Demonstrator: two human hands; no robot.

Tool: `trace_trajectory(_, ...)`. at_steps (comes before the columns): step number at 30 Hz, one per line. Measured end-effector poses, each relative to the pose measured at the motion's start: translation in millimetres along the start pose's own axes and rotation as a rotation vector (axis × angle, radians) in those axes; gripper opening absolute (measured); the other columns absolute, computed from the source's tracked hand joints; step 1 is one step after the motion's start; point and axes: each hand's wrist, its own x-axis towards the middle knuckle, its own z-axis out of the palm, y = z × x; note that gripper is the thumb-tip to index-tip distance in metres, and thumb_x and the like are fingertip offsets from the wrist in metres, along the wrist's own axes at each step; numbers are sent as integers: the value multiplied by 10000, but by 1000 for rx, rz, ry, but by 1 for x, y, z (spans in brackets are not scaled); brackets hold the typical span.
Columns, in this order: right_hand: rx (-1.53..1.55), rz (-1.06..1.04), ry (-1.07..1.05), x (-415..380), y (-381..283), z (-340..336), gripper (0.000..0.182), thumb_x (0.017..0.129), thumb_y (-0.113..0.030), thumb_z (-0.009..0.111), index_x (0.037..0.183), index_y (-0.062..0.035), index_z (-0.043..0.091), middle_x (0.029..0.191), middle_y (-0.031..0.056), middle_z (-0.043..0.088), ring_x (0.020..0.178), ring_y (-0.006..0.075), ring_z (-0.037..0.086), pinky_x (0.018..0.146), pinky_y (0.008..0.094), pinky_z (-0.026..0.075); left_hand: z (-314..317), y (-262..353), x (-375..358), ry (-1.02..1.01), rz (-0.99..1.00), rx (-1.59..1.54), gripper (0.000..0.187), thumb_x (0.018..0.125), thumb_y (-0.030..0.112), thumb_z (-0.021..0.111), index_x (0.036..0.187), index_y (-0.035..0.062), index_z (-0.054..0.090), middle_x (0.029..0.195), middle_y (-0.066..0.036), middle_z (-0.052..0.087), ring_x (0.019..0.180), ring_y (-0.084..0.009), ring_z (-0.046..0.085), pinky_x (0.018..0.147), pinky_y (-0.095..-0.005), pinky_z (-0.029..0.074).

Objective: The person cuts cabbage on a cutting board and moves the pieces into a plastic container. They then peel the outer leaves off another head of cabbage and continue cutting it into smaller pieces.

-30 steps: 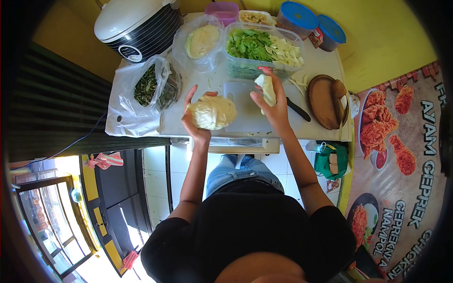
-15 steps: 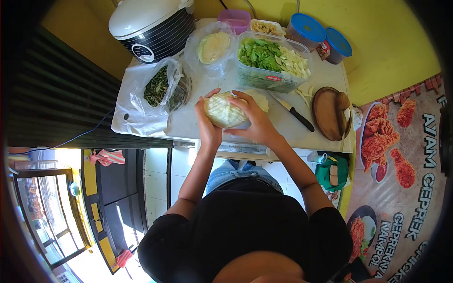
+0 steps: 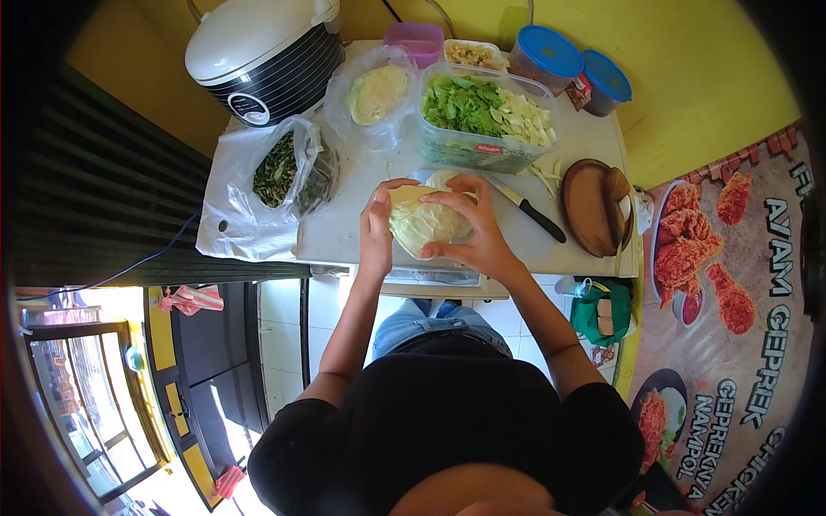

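Observation:
A pale green cabbage is held between both hands near the front edge of the table. My left hand grips its left side, and the fingers of my right hand spread over its right side. Just behind it lies another pale cabbage piece, partly hidden by my fingers. A knife with a black handle rests to the right of my right hand. Beyond the hands stands a clear plastic tub holding chopped green leaves and cut cabbage.
A wooden mortar with a pestle is at the right. Bagged cabbage, a bag of dark greens and a rice cooker stand at the left. Blue-lidded containers and a purple bowl line the back wall.
Both hands have turned the cabbage, and it now shows a smoother, leafier face. It sits slightly further right and closer to the table's front edge. The camera view has shifted a little.

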Motion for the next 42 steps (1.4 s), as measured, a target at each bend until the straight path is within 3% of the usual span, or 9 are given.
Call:
trace_trajectory(9, 190, -22, 0, -8, 13, -5, 523, 605, -253, 897, 1033, -106, 635, 1120, 105, 475, 1129, 267, 458, 964, 388, 382, 5, 6, -2, 111, -179, -71, 472, 1008, 390, 352, 1149, 1, 579, 1027, -93, 600, 951, -162, 593, 794, -277, 490)
trace_trajectory(15, 154, 21, 205, -1, 6, 18, 716, 549, -276, 928, 1124, -70, 554, 1086, 104, 446, 1083, 244, 457, 941, 349, 388, 21, 8, -8, 162, -236, -141, 471, 999, 425, 394, 1211, 28, 535, 1107, -105, 570, 990, -179, 585, 848, -309, 498)
trace_trajectory(20, 145, -56, 309, 9, -1, 11, 525, 717, -185, 798, 1156, -39, 551, 1088, 124, 475, 1027, 240, 488, 913, 346, 398, 30, 0, -22, 137, -208, -119, 480, 981, 430, 469, 1306, 79, 432, 1192, -118, 518, 1086, -194, 541, 858, -331, 508)
trace_trajectory(23, 198, -37, 267, 7, -7, 5, 393, 794, -154, 710, 1139, -19, 577, 1076, 130, 491, 1000, 236, 499, 899, 330, 403, 35, -3, -30, 92, -233, -216, 483, 953, 308, 581, 1327, 128, 333, 1195, -104, 492, 1103, -183, 521, 853, -335, 512)
trace_trajectory(30, 170, 8, 132, -2, 4, 0, 196, 921, -149, 582, 1057, -9, 596, 1055, 116, 495, 1001, 218, 497, 918, 318, 392, 28, -1, -32, 22, -164, -99, 421, 981, 336, 527, 1299, 121, 356, 1213, -93, 494, 1072, -178, 545, 845, -339, 524)
trace_trajectory(35, 756, -32, 288, -7, 4, 3, 168, 1024, -187, 424, 943, -62, 501, 934, 62, 492, 942, 188, 505, 986, 363, 361, 27, -6, -31, 47, -246, -200, 467, 989, 388, 482, 1324, 92, 348, 1216, -127, 506, 1094, -217, 559, 837, -388, 538)
trace_trajectory(39, 751, -64, 316, -12, 11, 6, 222, 1023, -293, 427, 972, -78, 448, 906, 37, 473, 917, 168, 489, 1050, 396, 295, 36, 5, -33, 107, -243, -210, 472, 963, 323, 550, 1310, 66, 360, 1196, -123, 507, 1084, -197, 547, 858, -360, 513)
trace_trajectory(40, 724, -111, 306, -14, 15, 9, 256, 983, -331, 505, 989, -85, 433, 933, 54, 460, 931, 171, 475, 1063, 409, 272, 38, 3, -35, 105, -243, -208, 472, 963, 323, 550, 1310, 66, 360, 1196, -123, 507, 1084, -197, 547, 858, -360, 513)
trace_trajectory(42, 694, -163, 298, -12, 14, 8, 329, 944, -369, 584, 1006, -92, 418, 961, 71, 447, 944, 174, 460, 1076, 421, 250, 45, -3, -37, 157, -7, -34, 476, 925, 222, 624, 1294, 55, 372, 1170, -105, 509, 1047, -169, 538, 889, -302, 465)
